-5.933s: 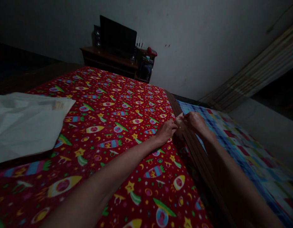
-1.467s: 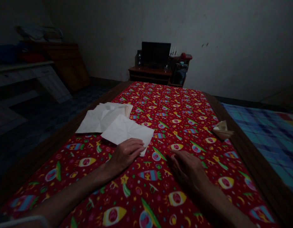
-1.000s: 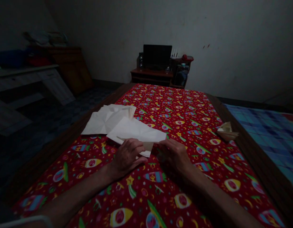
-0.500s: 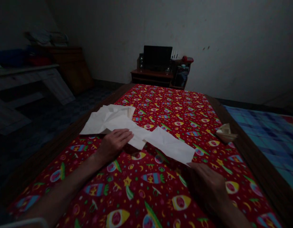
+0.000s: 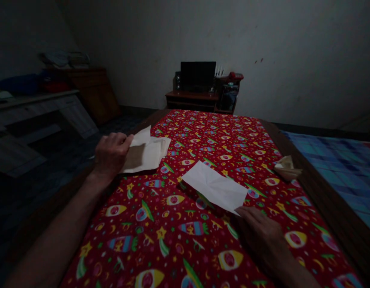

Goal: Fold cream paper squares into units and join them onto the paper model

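A creased white sheet of paper [image 5: 215, 186] lies at a slant on the red patterned cloth. My right hand [image 5: 263, 230] has its near right corner between closed fingers, the thumb mostly hidden. Farther left is a stack of loose papers [image 5: 153, 156], its sheets overlapping unevenly. Over the stack's left end, my left hand [image 5: 111, 156] is closed on a paper sheet [image 5: 142, 137] whose corner sticks up past the fingers and shades the papers below.
The red cloth [image 5: 188, 240] covers a dark wood-edged table. A folded paper piece [image 5: 287, 168] stands near the right edge. Beyond lie a blue checked cover [image 5: 332, 176], a desk with a monitor [image 5: 198, 76] by the far wall, and a pale table [image 5: 37, 102] at left.
My left hand has moved left and up from the middle papers to the stack's left end, taking a sheet with it. My right hand stays almost still at the white sheet's corner.
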The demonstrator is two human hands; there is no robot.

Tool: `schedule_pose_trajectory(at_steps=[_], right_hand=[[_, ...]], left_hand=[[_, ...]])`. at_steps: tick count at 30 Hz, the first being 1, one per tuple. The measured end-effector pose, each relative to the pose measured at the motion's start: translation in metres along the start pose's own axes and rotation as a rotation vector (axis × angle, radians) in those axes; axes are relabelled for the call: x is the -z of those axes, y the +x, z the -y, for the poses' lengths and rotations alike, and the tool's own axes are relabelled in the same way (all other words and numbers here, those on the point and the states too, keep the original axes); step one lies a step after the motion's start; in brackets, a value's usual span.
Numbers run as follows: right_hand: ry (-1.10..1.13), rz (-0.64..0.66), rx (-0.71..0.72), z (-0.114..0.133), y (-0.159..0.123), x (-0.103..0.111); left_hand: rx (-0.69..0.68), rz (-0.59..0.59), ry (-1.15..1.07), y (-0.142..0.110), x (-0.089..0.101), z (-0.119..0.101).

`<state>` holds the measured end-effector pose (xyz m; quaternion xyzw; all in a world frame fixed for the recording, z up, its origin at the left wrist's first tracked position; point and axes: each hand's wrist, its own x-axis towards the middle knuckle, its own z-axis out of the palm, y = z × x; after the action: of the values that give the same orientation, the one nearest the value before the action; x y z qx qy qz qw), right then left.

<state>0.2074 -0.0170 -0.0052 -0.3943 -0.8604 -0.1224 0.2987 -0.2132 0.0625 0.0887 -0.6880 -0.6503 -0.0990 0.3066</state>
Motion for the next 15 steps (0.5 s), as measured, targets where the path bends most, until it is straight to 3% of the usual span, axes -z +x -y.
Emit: schedule_pose_trajectory(at_steps=[5, 11, 13, 15], right_hand=[[0.004, 0.099, -0.056, -0.005, -0.009, -0.003], [-0.023, 0.016, -0.002, -0.002, -0.005, -0.002], [-0.039, 0.011, 0.007, 0.000, -0.003, -0.001], [-0.053, -0.001, 0.020, 0.004, -0.001, -0.001]], left_hand=[[-0.098, 0.133, -0.009, -0.006, -0.030, -0.019], [-0.060, 0.273, -0.291, -0.020, -0.074, -0.013], [-0.022, 0.311, -0.439, -0.017, -0.077, -0.009], [-0.015, 0.292, -0.514, -0.015, -0.069, -0.012]])
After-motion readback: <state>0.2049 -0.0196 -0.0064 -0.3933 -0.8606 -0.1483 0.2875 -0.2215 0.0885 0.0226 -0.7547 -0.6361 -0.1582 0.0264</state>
